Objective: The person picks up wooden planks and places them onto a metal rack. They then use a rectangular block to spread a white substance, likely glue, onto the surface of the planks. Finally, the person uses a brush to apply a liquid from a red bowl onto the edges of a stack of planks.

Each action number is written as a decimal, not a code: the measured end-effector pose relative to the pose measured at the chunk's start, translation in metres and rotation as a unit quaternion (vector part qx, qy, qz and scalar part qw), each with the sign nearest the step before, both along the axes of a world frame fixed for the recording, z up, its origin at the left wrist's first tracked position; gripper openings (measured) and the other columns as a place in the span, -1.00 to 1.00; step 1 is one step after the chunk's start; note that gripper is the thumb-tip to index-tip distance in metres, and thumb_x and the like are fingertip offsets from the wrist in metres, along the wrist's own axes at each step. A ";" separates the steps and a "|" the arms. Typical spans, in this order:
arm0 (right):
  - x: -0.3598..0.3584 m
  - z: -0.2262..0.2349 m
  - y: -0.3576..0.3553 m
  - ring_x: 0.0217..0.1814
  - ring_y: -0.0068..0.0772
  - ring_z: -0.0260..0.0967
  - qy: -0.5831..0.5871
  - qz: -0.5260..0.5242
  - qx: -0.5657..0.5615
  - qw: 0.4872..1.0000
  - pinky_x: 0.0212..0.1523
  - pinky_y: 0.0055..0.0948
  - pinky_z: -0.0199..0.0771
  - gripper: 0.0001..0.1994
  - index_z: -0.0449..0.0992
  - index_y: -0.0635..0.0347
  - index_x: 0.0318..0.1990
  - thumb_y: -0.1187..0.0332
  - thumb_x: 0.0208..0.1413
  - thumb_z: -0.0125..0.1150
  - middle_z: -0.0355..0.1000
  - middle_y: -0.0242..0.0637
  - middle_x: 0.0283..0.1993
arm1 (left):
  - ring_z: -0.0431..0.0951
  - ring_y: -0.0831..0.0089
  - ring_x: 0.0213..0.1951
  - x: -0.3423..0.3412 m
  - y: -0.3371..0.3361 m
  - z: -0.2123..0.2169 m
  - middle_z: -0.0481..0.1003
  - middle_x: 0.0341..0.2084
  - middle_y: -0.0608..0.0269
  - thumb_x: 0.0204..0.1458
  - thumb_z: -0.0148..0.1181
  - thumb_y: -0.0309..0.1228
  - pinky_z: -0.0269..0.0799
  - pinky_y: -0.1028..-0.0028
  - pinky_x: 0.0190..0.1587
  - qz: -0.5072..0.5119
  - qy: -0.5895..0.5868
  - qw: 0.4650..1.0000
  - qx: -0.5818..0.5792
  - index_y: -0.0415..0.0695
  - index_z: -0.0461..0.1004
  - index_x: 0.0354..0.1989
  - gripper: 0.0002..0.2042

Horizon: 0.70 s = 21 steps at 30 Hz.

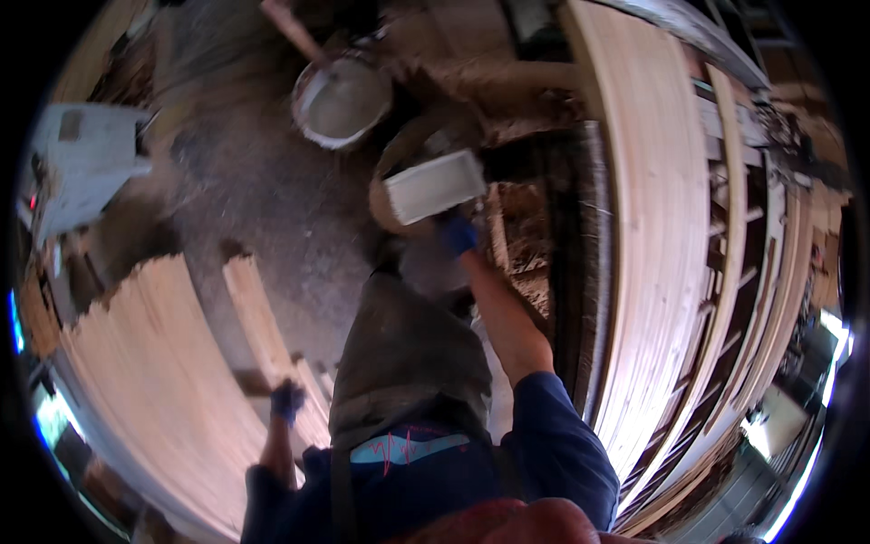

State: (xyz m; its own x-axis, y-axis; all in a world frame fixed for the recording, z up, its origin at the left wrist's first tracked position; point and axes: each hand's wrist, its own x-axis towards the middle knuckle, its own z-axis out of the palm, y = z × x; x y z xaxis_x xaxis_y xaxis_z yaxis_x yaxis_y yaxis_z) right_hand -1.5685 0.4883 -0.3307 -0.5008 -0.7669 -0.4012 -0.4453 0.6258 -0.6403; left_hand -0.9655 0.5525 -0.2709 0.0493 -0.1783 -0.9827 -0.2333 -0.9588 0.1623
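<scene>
My right hand point(459, 234), in a blue glove, grips the near edge of a white rectangular tray point(435, 187). The tray is tilted over a round brownish tub point(384, 195), whose rim shows around its left side. What the tub holds is mostly hidden by the tray. At lower left, my left hand point(288, 400), also in a dark blue glove, hangs by a narrow wooden plank point(256, 313). Its fingers are too blurred to make out, and whether it touches the plank does not show.
A bucket of pale paste point(346, 102) with a wooden-handled tool point(294, 32) stands beyond the tub. Boards laid side by side point(163, 335) lie at left. Long pale timbers point(648, 227) run along the right. A grey-white metal box point(86, 159) sits far left.
</scene>
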 end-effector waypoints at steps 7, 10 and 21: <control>-0.029 0.196 0.048 -0.15 0.07 0.43 0.038 -0.017 -0.126 0.991 -0.16 -0.12 0.43 -0.68 0.44 0.19 -0.07 0.20 0.09 0.15 0.49 -0.03 -0.17 | 0.52 0.27 -0.45 -0.081 -0.004 -0.025 0.54 -0.41 0.14 0.13 -0.03 0.08 0.45 0.26 -0.40 -0.088 0.118 0.986 0.076 -0.07 0.41 -0.33 -0.58; -0.076 0.283 0.118 -0.29 0.10 0.45 0.124 0.023 -0.257 0.958 -0.32 -0.09 0.44 -0.74 0.48 0.19 -0.20 0.20 0.07 0.16 0.48 0.04 -0.32 | 0.50 0.36 -0.48 -0.171 -0.049 -0.039 0.52 -0.47 0.20 0.18 -0.11 0.01 0.42 0.33 -0.43 -0.285 0.193 0.932 -0.116 -0.05 0.44 -0.36 -0.62; -0.188 0.393 0.461 -0.75 -0.57 0.22 -0.046 -0.276 -0.152 0.948 -0.75 -0.52 0.24 -0.90 0.40 0.24 -0.34 0.41 0.14 0.02 0.35 -0.36 -0.57 | 0.57 0.40 -0.31 -0.442 -0.078 0.046 0.56 -0.27 0.20 0.12 -0.01 0.10 0.48 0.43 -0.28 -0.218 0.429 0.874 -0.065 -0.14 0.44 -0.04 -0.48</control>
State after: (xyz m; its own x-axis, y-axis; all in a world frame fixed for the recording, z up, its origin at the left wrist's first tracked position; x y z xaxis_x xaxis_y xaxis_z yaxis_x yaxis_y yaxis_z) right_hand -1.7562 0.9495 0.0626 -0.8333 -0.4849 -0.2653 -0.0375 0.5285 -0.8481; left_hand -1.4070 0.4742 -0.2248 -0.7964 -0.1090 -0.5949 -0.3117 -0.7690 0.5582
